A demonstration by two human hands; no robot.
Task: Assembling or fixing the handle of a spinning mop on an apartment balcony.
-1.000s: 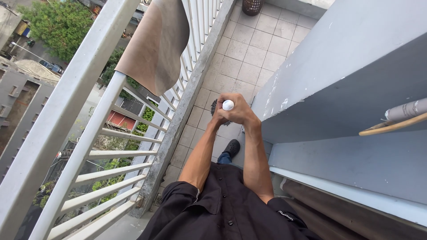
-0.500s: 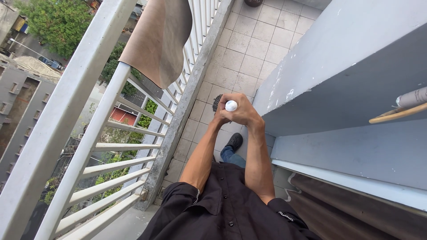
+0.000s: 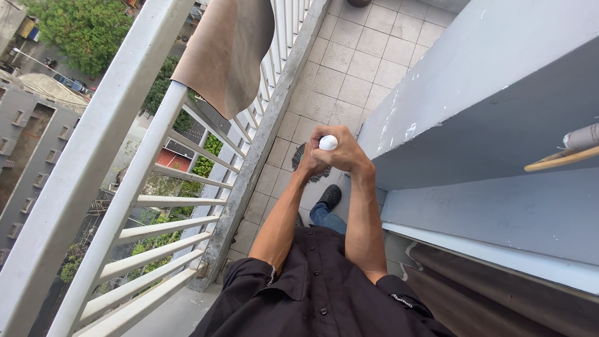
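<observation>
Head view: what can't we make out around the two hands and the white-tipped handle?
- Shaft of the white round-tipped handle: hidden by the left hand and right hand wrapped around it.
- Dark bristly head on the beige tiled floor: mostly behind the hands, so its kind is unclear.
- Brown cloth over the white metal railing: top cut off by the frame edge.
- Rolled grey paper and wooden stick on the grey shelf: cut off at the right edge.

Up on a narrow balcony in soft daylight: pale square floor tiles point(image 3: 349, 68) run ahead, a white metal railing point(image 3: 134, 206) on one side with a tan cloth point(image 3: 228, 53) draped over it. Opposite stands a grey-blue painted wall point(image 3: 499, 81). Far below, green trees point(image 3: 75, 31) and grey buildings point(image 3: 25, 156).
</observation>
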